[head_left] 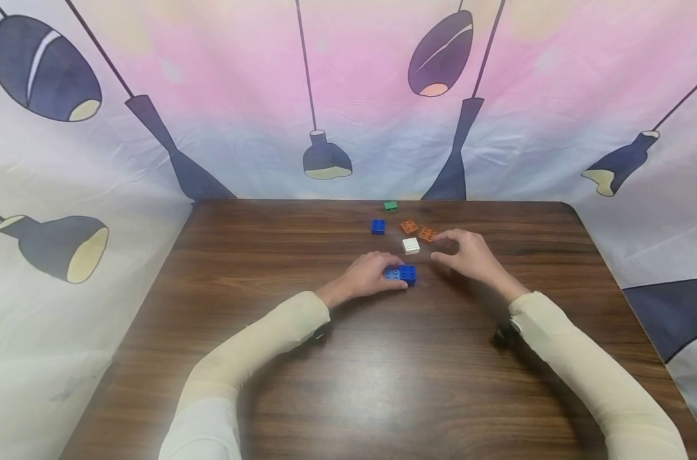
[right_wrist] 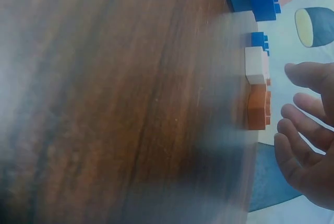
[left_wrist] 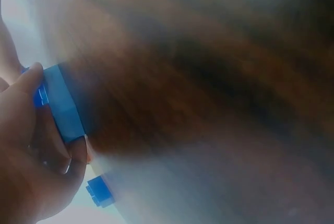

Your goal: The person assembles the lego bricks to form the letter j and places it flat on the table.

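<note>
My left hand grips a light blue toy brick and a dark blue brick at the table's middle, thumb on the near side. The dark blue one sits joined on the light blue one, offset to the right; both also show in the left wrist view, where the light blue brick is lowest. Just right of an orange brick hovers my right hand, fingers loosely bent. In the right wrist view a gap separates its fingers from that orange brick.
Behind the joined bricks lie a white brick, a second orange brick, another blue brick and a green brick near the far edge. The wooden table meets a printed cloth backdrop with lamp pictures.
</note>
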`<state>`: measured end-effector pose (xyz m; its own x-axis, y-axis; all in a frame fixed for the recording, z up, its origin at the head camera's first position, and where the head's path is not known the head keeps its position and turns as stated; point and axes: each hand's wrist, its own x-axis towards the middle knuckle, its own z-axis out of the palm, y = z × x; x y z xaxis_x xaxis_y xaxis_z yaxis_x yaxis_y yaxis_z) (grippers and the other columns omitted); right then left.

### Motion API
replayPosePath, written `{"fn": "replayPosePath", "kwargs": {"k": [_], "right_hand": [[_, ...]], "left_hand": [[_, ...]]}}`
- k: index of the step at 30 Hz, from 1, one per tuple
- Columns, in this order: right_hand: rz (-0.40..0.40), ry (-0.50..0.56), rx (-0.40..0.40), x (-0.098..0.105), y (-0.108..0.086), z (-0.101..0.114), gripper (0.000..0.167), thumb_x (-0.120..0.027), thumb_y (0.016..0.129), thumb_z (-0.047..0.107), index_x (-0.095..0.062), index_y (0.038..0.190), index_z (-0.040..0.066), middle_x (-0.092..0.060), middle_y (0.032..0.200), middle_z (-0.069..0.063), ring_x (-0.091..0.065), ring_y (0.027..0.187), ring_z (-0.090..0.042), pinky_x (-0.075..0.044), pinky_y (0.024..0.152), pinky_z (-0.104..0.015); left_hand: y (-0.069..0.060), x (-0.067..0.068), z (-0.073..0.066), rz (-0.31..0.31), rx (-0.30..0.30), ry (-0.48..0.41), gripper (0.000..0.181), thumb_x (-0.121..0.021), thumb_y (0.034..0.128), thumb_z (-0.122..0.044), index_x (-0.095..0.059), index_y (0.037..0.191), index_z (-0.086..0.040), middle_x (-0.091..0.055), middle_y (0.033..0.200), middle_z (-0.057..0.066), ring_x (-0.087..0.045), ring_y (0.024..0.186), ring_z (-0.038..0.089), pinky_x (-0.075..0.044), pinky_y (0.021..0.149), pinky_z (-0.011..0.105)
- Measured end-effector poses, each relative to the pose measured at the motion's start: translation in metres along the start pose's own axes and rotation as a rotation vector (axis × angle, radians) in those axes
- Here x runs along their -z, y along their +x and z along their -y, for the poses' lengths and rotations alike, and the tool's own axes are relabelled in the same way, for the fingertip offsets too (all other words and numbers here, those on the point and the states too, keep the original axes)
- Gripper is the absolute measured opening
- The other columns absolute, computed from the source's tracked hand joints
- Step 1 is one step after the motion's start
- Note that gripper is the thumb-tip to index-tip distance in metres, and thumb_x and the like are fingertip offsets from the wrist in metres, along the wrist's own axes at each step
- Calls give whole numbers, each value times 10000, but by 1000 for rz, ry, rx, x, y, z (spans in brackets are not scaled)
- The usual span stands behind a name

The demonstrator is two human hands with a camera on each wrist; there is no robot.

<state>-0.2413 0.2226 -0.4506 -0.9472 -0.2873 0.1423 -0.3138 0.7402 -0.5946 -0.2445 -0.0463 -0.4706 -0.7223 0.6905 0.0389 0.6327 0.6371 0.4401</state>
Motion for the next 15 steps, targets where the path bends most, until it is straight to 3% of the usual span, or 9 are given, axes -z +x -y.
{"fn": "replayPosePath", "kwargs": {"k": [6, 15], "right_hand": [[-32, -3, -21, -1, 9, -4, 423, -787, 917, 272, -691, 1245, 23, -686, 1251, -196, -638, 1141, -384, -510, 936, -559], [-80, -25, -64, -8, 24, -15, 467, -800, 899, 326, -694, 1253, 41, -694, 1242, -193, -673, 1005, -336, -528, 864, -520]], "left_hand": [[0, -1, -1, -14, 7, 11, 533, -739, 919, -487, -692, 1289, -105, -723, 1228, 35, -660, 1096, 171, -511, 955, 334], [0, -1, -2, -12, 30, -12, 532, -751, 912, -479, -696, 1290, -108, -727, 1227, 33, -660, 1079, 174, -508, 945, 329]]}}
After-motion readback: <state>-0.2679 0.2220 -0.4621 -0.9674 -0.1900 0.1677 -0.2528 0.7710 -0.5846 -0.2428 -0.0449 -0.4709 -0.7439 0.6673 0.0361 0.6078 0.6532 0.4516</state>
